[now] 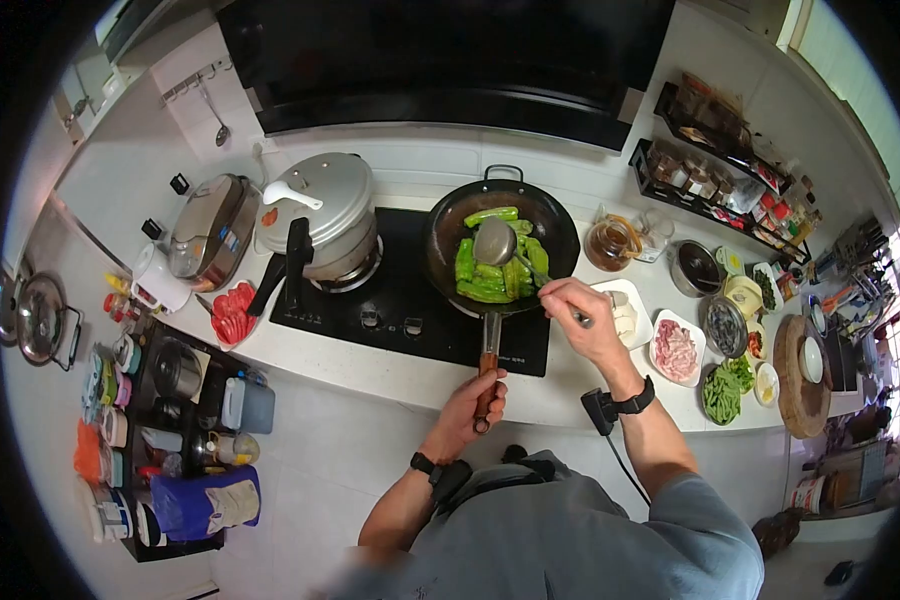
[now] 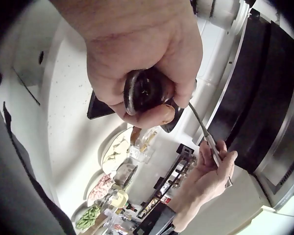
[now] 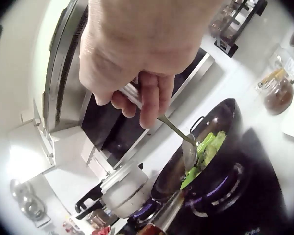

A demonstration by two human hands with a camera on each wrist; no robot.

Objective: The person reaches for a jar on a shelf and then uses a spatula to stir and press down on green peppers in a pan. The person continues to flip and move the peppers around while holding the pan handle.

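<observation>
A black wok (image 1: 560, 220) sits on the right burner, with a violet flame (image 3: 220, 188) under it in the right wrist view. Long green peppers (image 1: 483, 291) lie in it. My left hand (image 1: 460, 412) grips the wok's wooden handle (image 1: 489, 368), whose dark end (image 2: 147, 90) pokes out of the curled fingers in the left wrist view. With my right hand (image 1: 585, 315), I hold a metal ladle (image 1: 495, 242) by its handle. The ladle's bowl is down among the peppers, and its thin shaft (image 3: 174, 129) slants into the wok in the right wrist view.
On the left burner stands a pressure cooker (image 1: 315, 235) with a white spoon (image 1: 292, 195) on its lid. Right of the wok are a jar of brown sauce (image 1: 608, 248), a plate of sliced meat (image 1: 676, 350) and cut green beans (image 1: 722, 394). Sliced tomatoes (image 1: 233, 318) lie left of the stove.
</observation>
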